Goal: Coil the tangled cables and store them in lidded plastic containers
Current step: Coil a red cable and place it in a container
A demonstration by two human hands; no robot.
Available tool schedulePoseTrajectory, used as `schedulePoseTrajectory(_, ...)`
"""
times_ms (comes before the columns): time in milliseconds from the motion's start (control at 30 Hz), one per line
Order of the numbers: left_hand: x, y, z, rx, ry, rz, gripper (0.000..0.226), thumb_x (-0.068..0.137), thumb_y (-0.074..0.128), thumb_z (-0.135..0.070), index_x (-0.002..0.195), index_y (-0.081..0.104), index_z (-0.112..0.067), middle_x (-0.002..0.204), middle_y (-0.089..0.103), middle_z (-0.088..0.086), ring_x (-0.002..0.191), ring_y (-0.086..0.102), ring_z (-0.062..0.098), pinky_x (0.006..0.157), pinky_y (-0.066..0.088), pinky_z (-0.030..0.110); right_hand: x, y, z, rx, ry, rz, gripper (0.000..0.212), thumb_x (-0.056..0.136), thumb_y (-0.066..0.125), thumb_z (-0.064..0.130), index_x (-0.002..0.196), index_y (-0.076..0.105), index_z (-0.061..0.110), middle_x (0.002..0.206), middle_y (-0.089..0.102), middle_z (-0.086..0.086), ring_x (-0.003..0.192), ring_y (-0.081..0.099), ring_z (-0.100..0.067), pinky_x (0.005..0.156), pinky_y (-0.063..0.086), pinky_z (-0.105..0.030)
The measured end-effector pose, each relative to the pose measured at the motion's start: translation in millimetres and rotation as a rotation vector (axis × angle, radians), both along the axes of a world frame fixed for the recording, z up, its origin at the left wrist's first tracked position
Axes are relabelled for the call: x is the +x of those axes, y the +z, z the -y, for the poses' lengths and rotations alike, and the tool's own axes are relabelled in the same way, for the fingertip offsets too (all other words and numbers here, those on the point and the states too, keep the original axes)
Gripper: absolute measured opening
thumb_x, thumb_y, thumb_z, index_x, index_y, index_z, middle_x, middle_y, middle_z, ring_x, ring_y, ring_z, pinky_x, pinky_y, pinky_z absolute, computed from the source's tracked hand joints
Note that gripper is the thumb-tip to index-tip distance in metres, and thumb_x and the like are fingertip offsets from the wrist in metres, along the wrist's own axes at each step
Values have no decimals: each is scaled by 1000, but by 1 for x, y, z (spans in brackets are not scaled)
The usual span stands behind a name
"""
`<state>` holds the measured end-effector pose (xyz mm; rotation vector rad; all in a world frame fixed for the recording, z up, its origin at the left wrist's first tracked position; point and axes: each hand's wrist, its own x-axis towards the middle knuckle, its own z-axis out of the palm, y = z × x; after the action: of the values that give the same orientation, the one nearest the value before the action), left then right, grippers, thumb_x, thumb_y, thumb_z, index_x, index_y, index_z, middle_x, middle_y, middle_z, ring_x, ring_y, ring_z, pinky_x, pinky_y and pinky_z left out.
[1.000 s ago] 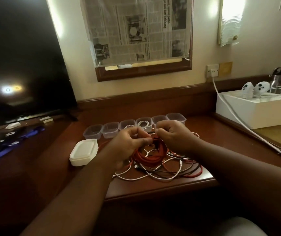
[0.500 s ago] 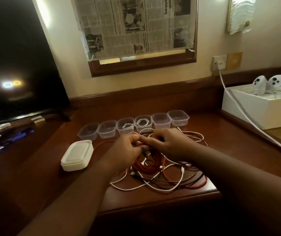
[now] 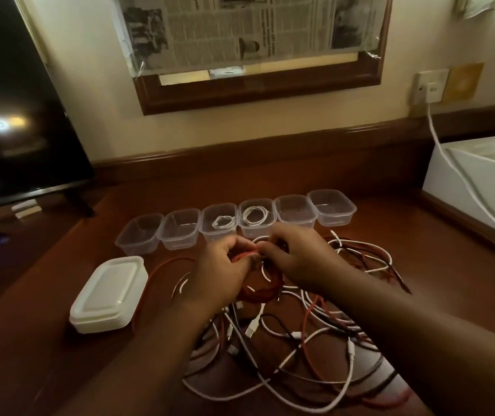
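Item in hand: red cable (image 3: pixel 258 291), partly wound into a coil that hangs between both hands over the wooden desk (image 3: pixel 270 181). Left hand (image 3: pixel 219 274): fingers curled round the coil's near-left side, holding it. Right hand (image 3: pixel 303 259): fingertips pinching the red strand at the top of the coil, just beside the left thumb. Risk: the coil's loose tail runs left along the desk and likely back under the cable tangle (image 3: pixel 300 340); pulling more length could drag white and black cables with it, or snag a connector and loosen the turns already made. Risk: a slackened grip would probably let the springy turns open out. Destination: row of six clear plastic containers (image 3: pixel 234 220), lids off, just beyond the hands; the third holds a small coiled white cable (image 3: pixel 223 221), the fourth a larger white coil (image 3: pixel 255 213); the other four appear unfilled. The red coil looks bulky for such small tubs and may not seat below the rim. Stack of white lids (image 3: pixel 109 295): left of the hands, near the red tail. Surroundings: dark television screen (image 3: pixel 15 100) at left; newspaper-covered frame (image 3: pixel 255 31) on the wall; white box (image 3: pixel 477 181) at right with a white lead from the wall socket (image 3: pixel 429 88). Obstruction: the tangle lies beneath both forearms.
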<state>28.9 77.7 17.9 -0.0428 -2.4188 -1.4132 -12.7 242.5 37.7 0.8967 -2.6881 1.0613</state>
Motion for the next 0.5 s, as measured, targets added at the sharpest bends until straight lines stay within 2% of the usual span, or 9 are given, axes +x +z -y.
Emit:
schedulePoseTrajectory(67,-11,-2,5,41,87,-35,9,90,70,-17,94,70,-26,90,70,-10,83,66,-2,68,55,14,-11,-3,4,-120,-43,211,24,91,65,43,98,54,23,95,61,1,84,62,-13,63,50,-25)
schedulePoseTrajectory(133,-22,-4,12,105,169,-69,11,90,70,-18,93,68,-29,92,68,-12,86,66,-1,68,53,13,-20,-6,9,-193,-18,446,27,93,63,38,112,56,20,101,66,-1,86,67,-11,66,53,-22)
schedulePoseTrajectory(233,-38,-7,19,231,198,-64,14,89,71,-17,91,68,-31,93,71,-8,91,68,8,78,59,29,-32,-6,18,-352,41,631,15,100,56,24,111,62,17,96,71,-3,74,71,-5,59,52,-15)
schedulePoseTrajectory(300,-46,-7,22,334,191,-19,15,88,72,-15,92,71,-29,96,73,-4,93,70,15,83,60,41,-42,-4,23,-406,55,659,15,100,55,20,111,65,16,93,72,-5,74,72,-7,62,55,-17)
schedulePoseTrajectory(367,-55,-5,29,469,186,44,16,86,72,-9,94,72,-23,98,74,4,94,72,23,86,59,48,-53,-2,29,-369,52,616,15,99,56,20,111,66,18,94,72,-4,80,71,-11,67,56,-21)
schedulePoseTrajectory(433,-63,-1,41,590,154,99,18,86,70,-3,98,72,-16,101,74,11,94,73,27,86,59,47,-65,-1,38,-304,43,554,12,99,56,21,108,65,22,97,70,-2,86,69,-13,70,55,-22)
schedulePoseTrajectory(500,-70,2,56,637,130,130,20,86,68,-1,101,71,-14,100,74,13,91,73,26,79,60,41,-77,0,51,-273,39,516,11,100,56,22,107,63,24,98,69,-1,90,67,-14,73,54,-23)
